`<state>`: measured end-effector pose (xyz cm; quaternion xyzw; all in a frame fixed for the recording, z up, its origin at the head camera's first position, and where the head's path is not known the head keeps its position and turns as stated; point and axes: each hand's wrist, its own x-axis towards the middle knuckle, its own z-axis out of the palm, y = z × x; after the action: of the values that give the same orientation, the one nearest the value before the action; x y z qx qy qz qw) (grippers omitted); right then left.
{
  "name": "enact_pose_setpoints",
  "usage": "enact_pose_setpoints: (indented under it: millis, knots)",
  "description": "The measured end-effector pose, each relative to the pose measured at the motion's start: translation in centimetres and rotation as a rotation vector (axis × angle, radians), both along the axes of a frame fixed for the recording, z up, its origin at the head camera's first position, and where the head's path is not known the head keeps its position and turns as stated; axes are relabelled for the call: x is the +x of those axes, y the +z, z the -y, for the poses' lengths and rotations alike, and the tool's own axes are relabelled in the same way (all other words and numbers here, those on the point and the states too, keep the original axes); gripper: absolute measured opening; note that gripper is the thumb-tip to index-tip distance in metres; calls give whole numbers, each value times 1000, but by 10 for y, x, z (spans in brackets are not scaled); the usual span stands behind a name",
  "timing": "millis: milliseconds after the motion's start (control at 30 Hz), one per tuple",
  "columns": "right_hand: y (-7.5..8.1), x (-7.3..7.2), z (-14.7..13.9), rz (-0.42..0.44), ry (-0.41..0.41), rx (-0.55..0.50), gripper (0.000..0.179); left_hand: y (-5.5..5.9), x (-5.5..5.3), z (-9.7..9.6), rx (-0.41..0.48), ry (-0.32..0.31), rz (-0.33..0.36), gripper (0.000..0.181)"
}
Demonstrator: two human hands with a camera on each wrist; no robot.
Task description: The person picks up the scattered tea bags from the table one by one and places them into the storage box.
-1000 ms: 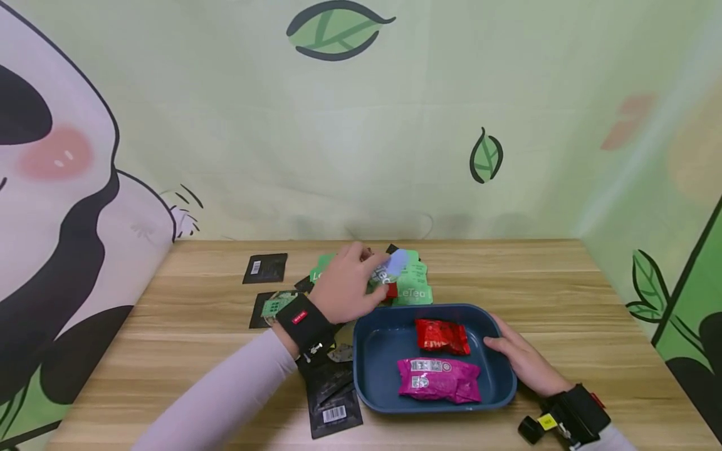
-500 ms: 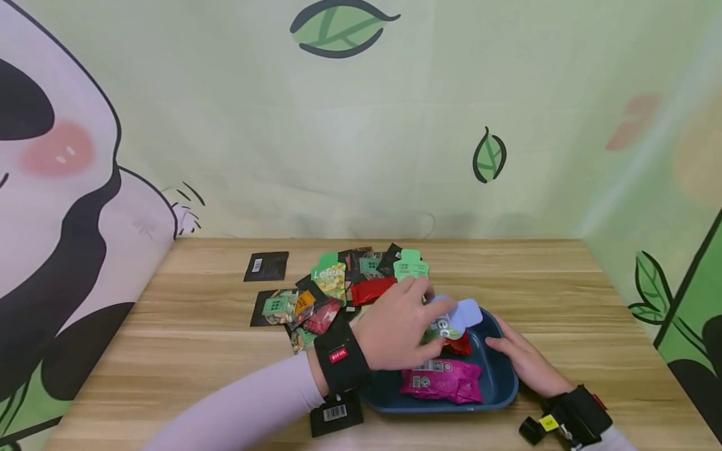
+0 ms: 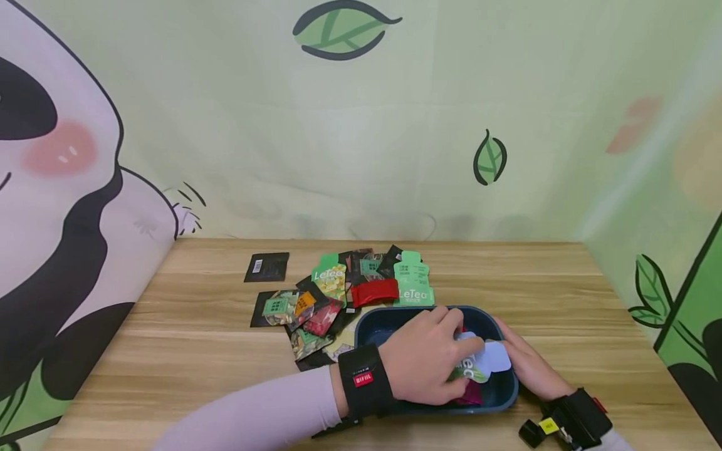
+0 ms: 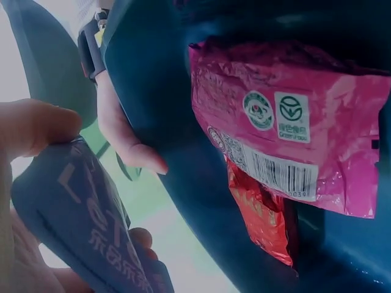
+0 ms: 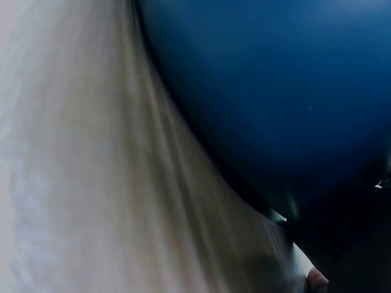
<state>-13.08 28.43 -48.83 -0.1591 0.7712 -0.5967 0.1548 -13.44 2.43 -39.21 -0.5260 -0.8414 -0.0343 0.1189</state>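
Note:
My left hand point(image 3: 425, 357) is over the blue plastic basin point(image 3: 375, 322), pinching a lavender LeTea sachet point(image 3: 492, 359) between thumb and fingers. In the left wrist view the sachet point(image 4: 85, 220) hangs at an angle, its lettering facing the camera. Inside the basin lie a magenta packet point(image 4: 287, 122) with a barcode and a smaller red packet point(image 4: 263, 213). From the head view my left hand covers most of both. At the basin's right end my right hand point(image 3: 527, 363) grips the rim, thumb on top and the other fingers hidden outside.
Behind and left of the basin spreads a pile of sachets: green LeTea ones point(image 3: 414, 294), a red packet point(image 3: 375, 292), and several black ones with pictures point(image 3: 276, 307). A single black sachet point(image 3: 266, 267) lies apart at the back left of the wooden table point(image 3: 186, 351).
My left hand has carried the lavender sachet from the pile at the back, rightward and toward me, over the basin. My right hand has kept its grip on the rim.

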Motion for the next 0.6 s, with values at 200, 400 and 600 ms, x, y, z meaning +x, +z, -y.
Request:
enact_pose_setpoints:
  millis: [200,400,600]
  knots:
    - [2,1,0,39,-24,29,67,-1,5,1,11,18,70,82]
    - [1,-2,0,39,39,-44,65,0,5,5,35,36,107,107]
    - [4,-2,2,73,33,-15,65,4,-4,13,37,72,106,110]
